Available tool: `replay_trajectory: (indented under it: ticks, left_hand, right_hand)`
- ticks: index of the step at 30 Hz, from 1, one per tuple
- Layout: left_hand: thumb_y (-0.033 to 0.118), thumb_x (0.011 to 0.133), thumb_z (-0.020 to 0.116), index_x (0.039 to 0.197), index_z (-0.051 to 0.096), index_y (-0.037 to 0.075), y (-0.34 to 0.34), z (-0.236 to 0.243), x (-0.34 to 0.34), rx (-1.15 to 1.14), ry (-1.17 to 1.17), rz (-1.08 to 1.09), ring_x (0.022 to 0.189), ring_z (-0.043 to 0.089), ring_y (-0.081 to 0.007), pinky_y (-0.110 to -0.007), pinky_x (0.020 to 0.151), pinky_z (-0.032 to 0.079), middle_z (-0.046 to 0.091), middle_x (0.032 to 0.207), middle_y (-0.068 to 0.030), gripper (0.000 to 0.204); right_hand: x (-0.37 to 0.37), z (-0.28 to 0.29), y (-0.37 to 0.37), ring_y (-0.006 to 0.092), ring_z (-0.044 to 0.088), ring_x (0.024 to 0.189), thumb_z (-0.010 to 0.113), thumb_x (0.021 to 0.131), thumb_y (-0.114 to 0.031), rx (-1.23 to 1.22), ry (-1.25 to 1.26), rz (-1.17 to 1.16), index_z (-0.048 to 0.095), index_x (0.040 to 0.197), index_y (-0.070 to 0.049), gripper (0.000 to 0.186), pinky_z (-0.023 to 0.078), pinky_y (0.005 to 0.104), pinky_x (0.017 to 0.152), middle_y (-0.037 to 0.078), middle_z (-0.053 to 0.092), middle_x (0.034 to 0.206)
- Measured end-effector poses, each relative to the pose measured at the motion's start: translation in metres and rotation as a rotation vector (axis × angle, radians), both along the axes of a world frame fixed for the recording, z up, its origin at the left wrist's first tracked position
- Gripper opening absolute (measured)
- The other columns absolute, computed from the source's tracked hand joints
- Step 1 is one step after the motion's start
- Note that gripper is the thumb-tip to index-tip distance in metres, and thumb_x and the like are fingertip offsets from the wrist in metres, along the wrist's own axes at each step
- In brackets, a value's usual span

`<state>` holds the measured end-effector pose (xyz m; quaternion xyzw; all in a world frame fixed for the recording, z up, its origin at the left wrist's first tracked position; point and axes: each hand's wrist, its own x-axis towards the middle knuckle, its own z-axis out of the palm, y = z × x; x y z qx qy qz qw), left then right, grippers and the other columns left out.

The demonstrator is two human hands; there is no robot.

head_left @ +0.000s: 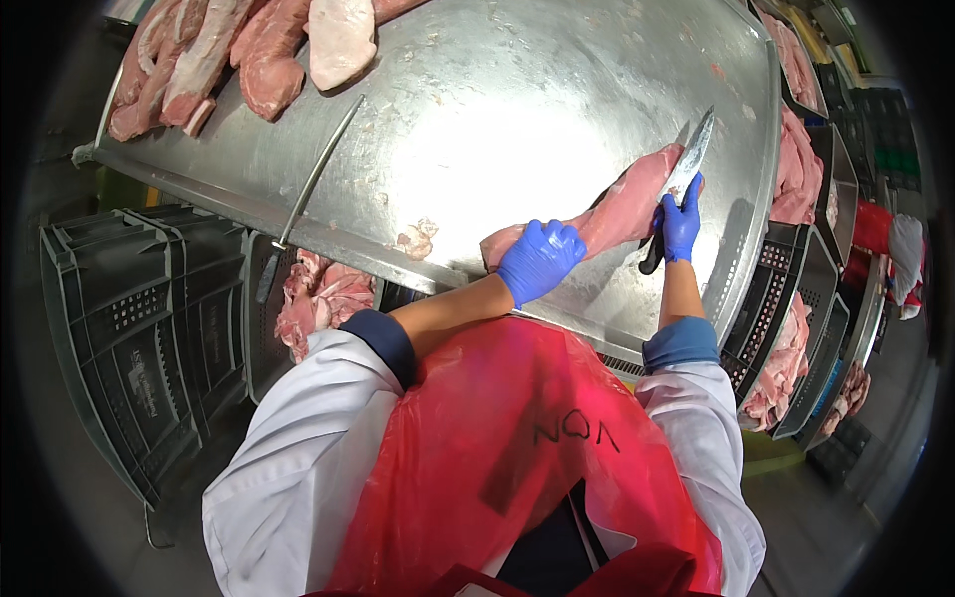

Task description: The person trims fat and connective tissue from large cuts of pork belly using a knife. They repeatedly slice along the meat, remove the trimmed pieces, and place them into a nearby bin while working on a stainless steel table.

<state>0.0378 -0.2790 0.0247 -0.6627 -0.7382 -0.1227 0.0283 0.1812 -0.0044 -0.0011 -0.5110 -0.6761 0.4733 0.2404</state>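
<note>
Long meat cut lies toward the worktop's near-right corner. Your left hand clamps it by its near end, fingers curled, likely for steadiness; your right hand wraps the knife, blade pointing away, beside the far end.

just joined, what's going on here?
A person in blue gloves is working on a long piece of meat on a metal table. The left hand grips its near end; the right hand holds a knife, blade beside the far end. Whether it touches the meat is unclear. More meat lies at the table's far left, and a sharpening rod lies across the near edge.
</note>
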Motion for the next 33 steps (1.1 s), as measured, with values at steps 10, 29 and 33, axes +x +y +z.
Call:
replay_trajectory:
  ticks: [10,29,33]
  left_hand:
    - [0.026,0.077,0.072,0.114,0.059,0.007,0.005,0.018,-0.023,-0.362,-0.208,0.153,0.098,0.06,-0.0279,-0.045,0.087,0.043,0.059,0.108,-0.0122,0.044]
    - [0.025,0.081,0.075,0.145,0.044,0.006,0.002,-0.029,-0.152,-0.242,-2.302,0.532,0.116,0.063,-0.0352,-0.049,0.103,0.052,0.061,0.13,-0.0163,0.074]
    - [0.027,0.086,0.07,0.149,0.041,0.005,0.061,0.014,-0.059,-0.217,-2.367,0.205,0.118,0.063,-0.0328,-0.047,0.103,0.052,0.061,0.134,-0.0153,0.072]
  right_hand:
    - [-0.024,0.067,-0.098,0.0349,0.066,0.071,0.053,0.094,-0.008,0.154,-0.409,0.507,0.028,0.159,-0.025,0.072,0.053,0.0457,0.068,0.024,0.068,0.084]
    - [0.238,0.097,-0.201,0.0473,0.068,0.082,0.058,0.092,-0.016,-0.144,-0.199,0.316,0.01,0.162,-0.028,0.086,0.054,0.0467,0.076,0.031,0.068,0.093]
    - [0.277,0.093,-0.186,0.0465,0.068,0.081,0.06,0.092,-0.016,-0.338,-0.246,0.145,0.008,0.162,-0.03,0.088,0.053,0.0457,0.074,0.03,0.068,0.09]
